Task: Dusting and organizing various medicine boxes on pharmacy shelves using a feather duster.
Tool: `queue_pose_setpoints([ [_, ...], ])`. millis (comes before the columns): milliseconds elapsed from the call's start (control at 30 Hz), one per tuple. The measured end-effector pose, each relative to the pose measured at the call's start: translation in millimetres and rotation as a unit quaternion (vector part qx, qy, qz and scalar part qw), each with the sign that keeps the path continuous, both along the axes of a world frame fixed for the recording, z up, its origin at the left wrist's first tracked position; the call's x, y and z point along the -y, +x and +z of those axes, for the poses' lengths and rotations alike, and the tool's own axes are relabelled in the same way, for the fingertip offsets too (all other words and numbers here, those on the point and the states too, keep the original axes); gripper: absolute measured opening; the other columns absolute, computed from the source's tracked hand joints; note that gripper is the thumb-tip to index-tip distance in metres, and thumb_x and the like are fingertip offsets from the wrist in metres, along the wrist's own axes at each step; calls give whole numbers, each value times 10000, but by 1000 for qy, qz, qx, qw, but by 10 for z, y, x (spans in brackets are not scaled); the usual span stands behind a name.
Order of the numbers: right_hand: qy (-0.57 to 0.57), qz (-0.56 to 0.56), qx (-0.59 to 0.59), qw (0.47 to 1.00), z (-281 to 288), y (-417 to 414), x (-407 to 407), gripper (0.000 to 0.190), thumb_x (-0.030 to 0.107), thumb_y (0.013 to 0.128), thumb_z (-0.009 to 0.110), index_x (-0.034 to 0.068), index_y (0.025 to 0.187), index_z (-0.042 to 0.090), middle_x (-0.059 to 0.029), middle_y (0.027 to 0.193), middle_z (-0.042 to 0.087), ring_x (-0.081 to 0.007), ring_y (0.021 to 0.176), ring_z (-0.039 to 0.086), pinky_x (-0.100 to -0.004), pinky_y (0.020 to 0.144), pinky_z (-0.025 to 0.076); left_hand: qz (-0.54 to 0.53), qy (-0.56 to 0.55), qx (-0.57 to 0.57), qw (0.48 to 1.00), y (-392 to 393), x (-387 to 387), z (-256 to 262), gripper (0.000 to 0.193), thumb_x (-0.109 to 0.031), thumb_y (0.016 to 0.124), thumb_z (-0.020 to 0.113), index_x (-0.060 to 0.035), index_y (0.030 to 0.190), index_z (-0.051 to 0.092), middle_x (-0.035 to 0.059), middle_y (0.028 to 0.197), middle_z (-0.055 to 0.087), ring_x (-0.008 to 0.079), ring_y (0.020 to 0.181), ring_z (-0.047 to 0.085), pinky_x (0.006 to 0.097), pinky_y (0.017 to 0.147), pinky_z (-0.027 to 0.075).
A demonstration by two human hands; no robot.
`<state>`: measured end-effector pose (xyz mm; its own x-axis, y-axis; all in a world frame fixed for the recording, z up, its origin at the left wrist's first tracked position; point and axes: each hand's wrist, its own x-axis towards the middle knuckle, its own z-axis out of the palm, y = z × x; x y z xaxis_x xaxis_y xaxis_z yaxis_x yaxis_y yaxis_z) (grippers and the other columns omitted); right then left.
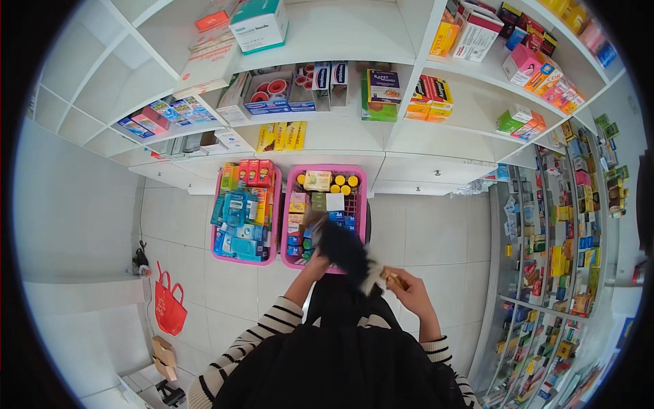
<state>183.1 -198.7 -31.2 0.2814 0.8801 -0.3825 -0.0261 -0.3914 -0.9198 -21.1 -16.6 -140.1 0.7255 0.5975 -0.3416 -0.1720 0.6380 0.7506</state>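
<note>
My right hand (415,294) grips the wooden handle (394,280) of a feather duster, whose dark and whitish feathers (343,249) are blurred over the near part of the right pink plastic basket (364,204). My left hand (318,265) is at that basket's near edge, its fingers partly behind the feathers; whether it holds the blurred brownish thing (313,222) there I cannot tell. Packed in this basket are small medicine boxes (297,207), yellow-capped containers (340,180) and a cream box (318,180). Beside it, the left pink basket (279,204) carries blue mouthwash-like bottles (235,207) and red boxes (258,173).
White shelving (352,41) with boxed goods and tape rolls (277,87) rises ahead, above white drawers (437,166). A glass-shelved display case (531,296) full of packages stands at right. On the tiled floor at left are a red bag (170,305) and an opened cardboard box (164,356).
</note>
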Motion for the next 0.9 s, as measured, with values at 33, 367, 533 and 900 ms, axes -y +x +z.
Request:
queue_pose_setpoints([
  [33, 14, -27, 74, 997, 5, -23, -11, 307, 130, 887, 605, 100, 1193, 594, -8, 834, 646, -58, 661, 526, -206, 590, 434, 2, 57, 25, 998, 41, 26, 83, 681, -181, 822, 601, -99, 1420, 287, 52, 1391, 367, 175, 1314, 310, 315, 1074, 244],
  [367, 67, -25, -66, 995, 356, 17, -4, 357, 123, 838, 664, 47, 1182, 599, 1, 854, 658, -44, 666, 492, -202, 616, 430, 63, -75, 116, 988, 222, 139, 659, 523, -238, 865, 572, -117, 1342, 393, 70, 1286, 501, 251, 1151, 517, 440, 966, 420],
  [533, 60, -28, 96, 993, 580, -120, -39, 346, 64, 848, 639, 7, 1185, 587, -17, 879, 650, -36, 725, 528, -183, 650, 448, 139, -208, 166, 954, 242, 130, 875, 447, -378, 927, 496, -134, 1298, 449, 56, 1266, 543, 248, 1148, 529, 456, 973, 406],
  [900, 201, -62, 225, 951, 360, -83, 127, 339, 89, 817, 666, 41, 1149, 618, -127, 837, 668, -139, 687, 617, -253, 639, 481, 111, -130, 202, 964, 301, 206, 1401, 354, -315, 941, 467, -82, 1204, 510, 82, 1188, 577, 238, 1125, 525, 405, 974, 403],
])
